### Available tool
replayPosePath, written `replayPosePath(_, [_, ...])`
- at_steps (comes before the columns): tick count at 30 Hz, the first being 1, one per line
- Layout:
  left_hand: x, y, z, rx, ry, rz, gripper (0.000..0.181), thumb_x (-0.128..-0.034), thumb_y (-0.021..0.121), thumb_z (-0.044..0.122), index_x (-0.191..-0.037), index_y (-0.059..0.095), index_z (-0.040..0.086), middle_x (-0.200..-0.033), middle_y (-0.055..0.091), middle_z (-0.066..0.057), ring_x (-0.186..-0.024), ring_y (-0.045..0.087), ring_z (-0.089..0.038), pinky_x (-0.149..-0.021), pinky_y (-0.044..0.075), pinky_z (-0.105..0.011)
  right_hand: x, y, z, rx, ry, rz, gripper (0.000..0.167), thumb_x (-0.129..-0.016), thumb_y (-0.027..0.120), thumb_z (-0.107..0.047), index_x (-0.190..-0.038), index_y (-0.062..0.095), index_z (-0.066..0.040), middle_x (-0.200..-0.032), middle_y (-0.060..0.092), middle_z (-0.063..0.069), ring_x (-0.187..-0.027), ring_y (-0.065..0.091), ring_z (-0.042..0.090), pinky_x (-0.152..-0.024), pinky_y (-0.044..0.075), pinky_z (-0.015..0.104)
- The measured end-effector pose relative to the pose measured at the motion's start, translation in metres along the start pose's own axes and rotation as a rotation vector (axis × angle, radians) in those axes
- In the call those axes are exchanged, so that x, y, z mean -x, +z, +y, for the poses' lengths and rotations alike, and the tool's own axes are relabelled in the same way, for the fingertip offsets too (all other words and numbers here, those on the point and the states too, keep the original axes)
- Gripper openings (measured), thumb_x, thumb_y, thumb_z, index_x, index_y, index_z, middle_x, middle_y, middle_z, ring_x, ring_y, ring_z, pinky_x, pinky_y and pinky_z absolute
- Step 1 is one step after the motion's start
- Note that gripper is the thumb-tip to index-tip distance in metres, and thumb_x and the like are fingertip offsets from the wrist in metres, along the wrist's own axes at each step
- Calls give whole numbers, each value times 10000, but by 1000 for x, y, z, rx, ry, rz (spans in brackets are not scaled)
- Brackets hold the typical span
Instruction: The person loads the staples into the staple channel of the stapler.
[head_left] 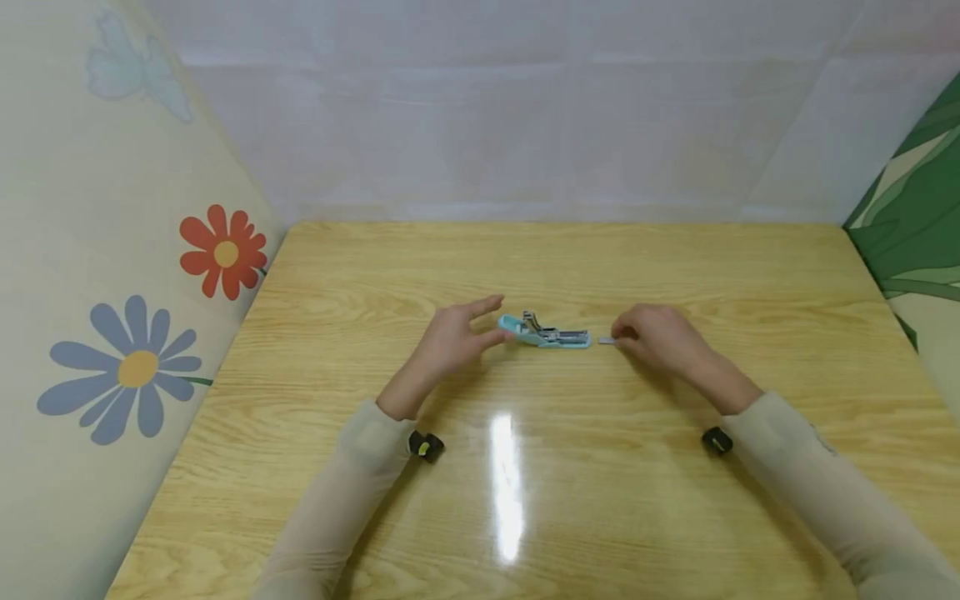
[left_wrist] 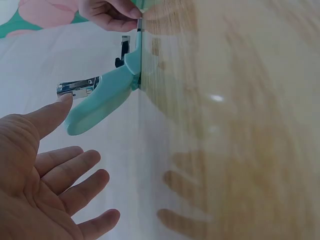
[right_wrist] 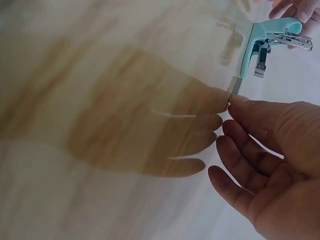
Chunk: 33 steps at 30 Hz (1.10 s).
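A turquoise stapler [head_left: 556, 337] lies folded wide open on the table, its metal parts exposed and its raised end to the left. My left hand [head_left: 454, 340] is beside that raised end, fingers spread. In the left wrist view the thumb tip [left_wrist: 65, 98] overlaps the stapler [left_wrist: 102, 97]; whether it touches cannot be told. To the stapler's right, my right hand [head_left: 660, 337] pinches the end of a small grey strip of staples [head_left: 606, 341] low at the tabletop. The right wrist view shows the staple strip [right_wrist: 234, 85] at the thumb tip, near the stapler's end.
The glossy wood-grain table [head_left: 585, 500] reflects light and the hands. A pale cloth wall [head_left: 525, 125] stands behind it. Panels with painted flowers [head_left: 138, 369] and green leaves [head_left: 922, 200] flank the sides. Each wrist carries a small black camera [head_left: 426, 447].
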<state>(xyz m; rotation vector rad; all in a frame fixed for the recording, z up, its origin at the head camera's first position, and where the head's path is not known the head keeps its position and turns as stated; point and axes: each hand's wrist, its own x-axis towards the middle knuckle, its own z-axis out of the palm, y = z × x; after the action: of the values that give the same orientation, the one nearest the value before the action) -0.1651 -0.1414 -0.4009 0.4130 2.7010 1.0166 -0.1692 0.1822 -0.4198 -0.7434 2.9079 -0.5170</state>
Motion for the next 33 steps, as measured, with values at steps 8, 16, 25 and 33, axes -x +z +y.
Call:
replayPosePath(8, [-2, 1, 1, -26, -15, 6, 669, -946, 703, 434, -1522, 478, 179, -1492, 568, -46, -429, 229, -71, -572, 423, -283, -1, 1, -2, -22, -3, 0, 169, -890, 745, -109, -1029, 765, -16, -965, 767, 127, -898, 702, 277, -848, 573, 464])
replayPosePath(16, [-4, 4, 4, -24, 4, 2, 634, -949, 708, 396, -1502, 506, 160, -1474, 586, -39, -595, 406, -147, -763, 468, -360, -5, 5, -11, -6, -1, -4, 156, -918, 739, -140, -1023, 767, -29, -979, 765, 130, -916, 703, 279, -869, 573, 457])
replayPosePath(25, [-5, 5, 5, -17, 25, 14, 578, -966, 692, 379, -1481, 536, 170, -1456, 605, -12, -707, 545, -160, -760, 494, -372, -4, 1, -9, -22, 25, 35, 163, -954, 707, -159, -1043, 764, -35, -1008, 778, 130, -941, 728, 297, -870, 581, 463])
replayPosePath(33, [-7, 6, 6, -17, 36, 9, 486, -972, 692, 336, -1417, 610, 162, -1435, 621, -20, -1370, 542, -263, -1117, 457, -460, -2, -22, -11, -38, 31, 96, 164, -984, 671, -159, -1071, 761, -52, -1008, 782, 129, -903, 739, 286, -796, 591, 465])
